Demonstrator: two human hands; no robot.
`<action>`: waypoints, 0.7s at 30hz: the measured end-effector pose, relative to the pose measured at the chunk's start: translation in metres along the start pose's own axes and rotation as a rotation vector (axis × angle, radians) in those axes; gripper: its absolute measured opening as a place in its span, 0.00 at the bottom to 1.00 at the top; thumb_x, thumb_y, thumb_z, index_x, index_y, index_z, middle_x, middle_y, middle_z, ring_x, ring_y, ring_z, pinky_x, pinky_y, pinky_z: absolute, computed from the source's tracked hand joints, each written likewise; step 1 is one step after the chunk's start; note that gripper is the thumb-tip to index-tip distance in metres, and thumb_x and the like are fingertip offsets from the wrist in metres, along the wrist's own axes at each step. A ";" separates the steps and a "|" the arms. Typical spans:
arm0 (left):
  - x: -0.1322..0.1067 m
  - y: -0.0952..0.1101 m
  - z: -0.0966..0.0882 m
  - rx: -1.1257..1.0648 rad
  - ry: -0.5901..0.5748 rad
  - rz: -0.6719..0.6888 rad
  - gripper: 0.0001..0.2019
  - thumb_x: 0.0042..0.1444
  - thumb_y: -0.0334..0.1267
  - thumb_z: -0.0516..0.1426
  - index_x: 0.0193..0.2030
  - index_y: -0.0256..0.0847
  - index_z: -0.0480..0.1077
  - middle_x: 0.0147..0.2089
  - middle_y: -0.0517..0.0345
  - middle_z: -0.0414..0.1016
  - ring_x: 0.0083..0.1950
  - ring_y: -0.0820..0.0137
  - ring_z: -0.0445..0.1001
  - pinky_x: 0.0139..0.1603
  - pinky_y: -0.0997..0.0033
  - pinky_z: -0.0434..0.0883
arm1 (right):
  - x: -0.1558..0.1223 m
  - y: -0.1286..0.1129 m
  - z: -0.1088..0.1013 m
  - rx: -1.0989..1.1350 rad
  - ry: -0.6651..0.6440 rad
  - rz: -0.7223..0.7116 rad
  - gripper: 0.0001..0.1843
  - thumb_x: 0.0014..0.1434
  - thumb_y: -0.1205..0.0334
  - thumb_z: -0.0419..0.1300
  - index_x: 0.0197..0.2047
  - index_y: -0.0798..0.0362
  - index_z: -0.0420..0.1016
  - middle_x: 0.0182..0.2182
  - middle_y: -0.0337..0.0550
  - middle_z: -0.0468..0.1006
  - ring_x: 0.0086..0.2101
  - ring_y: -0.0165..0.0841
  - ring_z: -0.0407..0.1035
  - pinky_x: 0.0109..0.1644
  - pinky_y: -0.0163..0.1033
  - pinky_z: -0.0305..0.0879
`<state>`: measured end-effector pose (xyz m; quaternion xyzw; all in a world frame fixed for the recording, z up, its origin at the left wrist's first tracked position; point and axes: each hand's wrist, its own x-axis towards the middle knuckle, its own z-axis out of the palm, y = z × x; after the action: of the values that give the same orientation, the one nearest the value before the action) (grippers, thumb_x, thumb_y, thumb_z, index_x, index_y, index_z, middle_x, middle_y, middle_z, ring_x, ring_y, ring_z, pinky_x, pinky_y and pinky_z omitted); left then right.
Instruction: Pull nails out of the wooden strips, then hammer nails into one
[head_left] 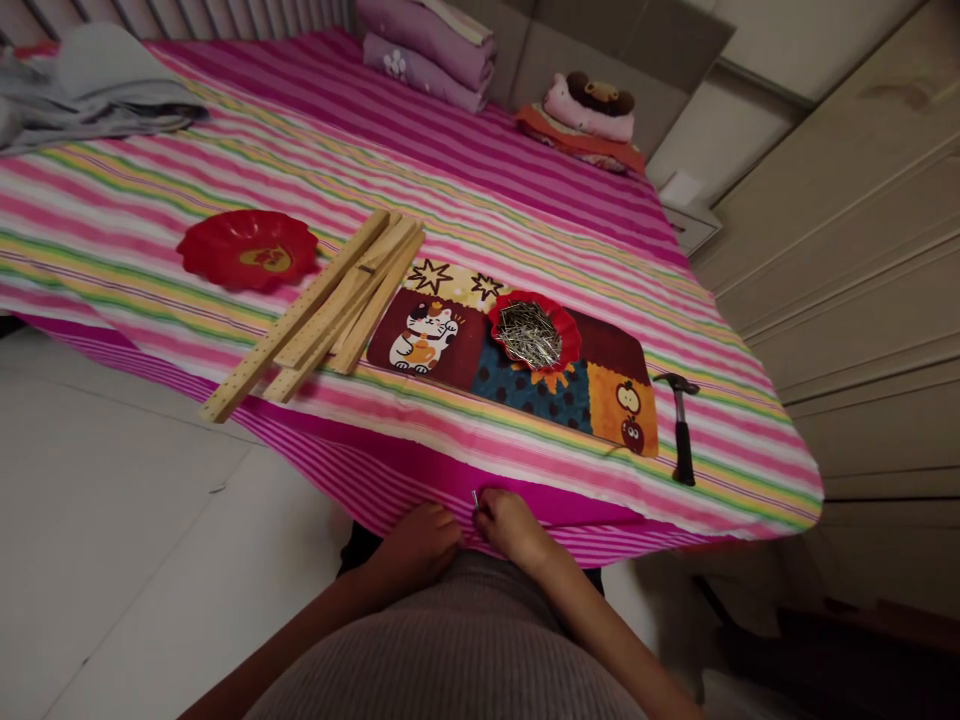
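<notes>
Close to my body, my right hand [511,525] pinches a small nail [475,499] that sticks up past the fingertips. My left hand [422,545] is curled closed beside it, and whatever it may hold is hidden. Both hands are at the bed's near edge. Beyond them lies a patterned mat [532,400] with a lucky cat drawing. A small red scalloped dish [573,345] full of nails sits on it. To the right of the mat rests a claw hammer [682,430]. Several wooden strips [300,325] with rows of holes are piled at its left.
A larger red scalloped plate [217,250] sits left of the strips on the striped bedspread [480,215]. Grey clothing [97,85] lies far left. Folded purple bedding [427,50] and a pink stack [585,115] are at the back. A wooden wardrobe [840,250] flanks the right.
</notes>
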<state>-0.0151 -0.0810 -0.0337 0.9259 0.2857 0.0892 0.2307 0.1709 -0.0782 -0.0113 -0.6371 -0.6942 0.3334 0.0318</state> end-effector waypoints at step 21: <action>-0.007 -0.012 0.028 -0.065 0.142 -0.026 0.06 0.60 0.30 0.51 0.32 0.40 0.66 0.34 0.59 0.73 0.36 0.69 0.67 0.36 0.70 0.56 | 0.041 -0.030 -0.103 0.027 0.666 -0.435 0.09 0.62 0.66 0.52 0.43 0.55 0.70 0.38 0.51 0.73 0.41 0.39 0.66 0.46 0.42 0.64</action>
<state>-0.0187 -0.0868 -0.0647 0.9053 0.3105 0.1609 0.2409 0.1856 0.0040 0.0685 -0.5480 -0.7603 0.1030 0.3333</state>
